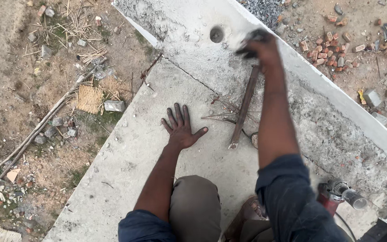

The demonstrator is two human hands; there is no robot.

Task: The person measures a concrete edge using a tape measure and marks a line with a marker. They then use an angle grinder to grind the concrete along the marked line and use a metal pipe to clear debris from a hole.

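Observation:
My left hand (pixel 181 127) lies flat on the concrete slab (pixel 126 152), palm down with fingers spread, holding nothing. My right hand (pixel 260 47) reaches far forward and is blurred; it is closed around a small dark object (pixel 250 39) that I cannot make out. It hovers just right of a round hole (pixel 217 34) in the concrete. A rusty metal bar (pixel 244 106) lies on the slab between my two arms, next to thin bent wires (pixel 222 112).
A red and grey power tool (pixel 339 193) rests by my right knee. The slab's left edge drops to ground far below, strewn with stones, sticks and a woven mat (pixel 89 98). Brick rubble (pixel 328 51) and gravel lie beyond the right-hand ledge.

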